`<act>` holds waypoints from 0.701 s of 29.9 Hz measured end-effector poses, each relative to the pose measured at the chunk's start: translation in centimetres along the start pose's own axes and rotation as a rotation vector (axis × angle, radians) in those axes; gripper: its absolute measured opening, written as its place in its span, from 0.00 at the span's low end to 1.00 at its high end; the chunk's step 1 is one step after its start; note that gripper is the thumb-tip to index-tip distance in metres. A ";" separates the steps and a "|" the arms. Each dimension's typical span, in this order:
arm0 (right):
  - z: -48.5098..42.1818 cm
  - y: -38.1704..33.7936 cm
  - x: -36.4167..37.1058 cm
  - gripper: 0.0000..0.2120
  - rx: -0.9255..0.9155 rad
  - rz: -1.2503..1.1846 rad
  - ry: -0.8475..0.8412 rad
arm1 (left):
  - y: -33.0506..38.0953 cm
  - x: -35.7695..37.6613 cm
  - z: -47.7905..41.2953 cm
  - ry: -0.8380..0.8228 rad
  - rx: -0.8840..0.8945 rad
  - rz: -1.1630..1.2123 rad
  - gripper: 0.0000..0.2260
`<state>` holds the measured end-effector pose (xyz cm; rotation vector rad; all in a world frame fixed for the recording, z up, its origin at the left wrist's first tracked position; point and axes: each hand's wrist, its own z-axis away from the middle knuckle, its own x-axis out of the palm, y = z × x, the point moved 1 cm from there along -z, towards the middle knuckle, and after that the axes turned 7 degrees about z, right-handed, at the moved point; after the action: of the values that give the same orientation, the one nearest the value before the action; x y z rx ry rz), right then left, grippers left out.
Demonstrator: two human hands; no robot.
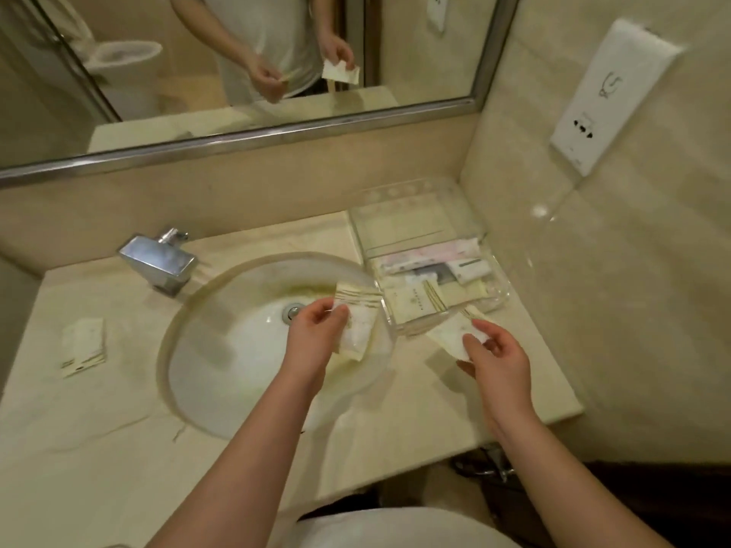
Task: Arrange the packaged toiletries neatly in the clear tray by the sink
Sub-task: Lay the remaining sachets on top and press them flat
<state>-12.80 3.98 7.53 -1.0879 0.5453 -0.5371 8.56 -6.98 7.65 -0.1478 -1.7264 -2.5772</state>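
Observation:
The clear tray [470, 199] stands in the back right corner of the counter, beside the sink [221, 342]. Several cream and white toiletry packets [419, 298] lie in its near half. My left hand [316, 330] is over the sink's right rim, shut on a cream sachet with gold stripes [358, 322]. My right hand [494, 357] is just in front of the tray, pinching a second flat cream packet [451, 334] that rests low over the counter. Another boxed toiletry [84, 347] lies on the counter left of the sink.
A chrome tap [160, 263] stands behind the sink at the left. The mirror [237, 73] runs along the back wall. A white socket plate [605, 96] is on the right wall. The counter's front edge [435, 460] is close to my body.

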 end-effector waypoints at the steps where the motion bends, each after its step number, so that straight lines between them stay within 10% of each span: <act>1: -0.5 0.0 -0.2 0.12 0.005 0.019 0.044 | 0.1 0.5 -0.8 -0.026 0.001 -0.019 0.07; 21: -13.4 -0.2 0.0 0.09 -0.008 0.236 0.063 | 0.7 12.4 -14.1 -0.170 0.193 -0.695 0.04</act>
<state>-21.54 -5.05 2.87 -1.0006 0.7211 -0.3630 -4.57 -19.95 4.22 0.3060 -2.4283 -2.8612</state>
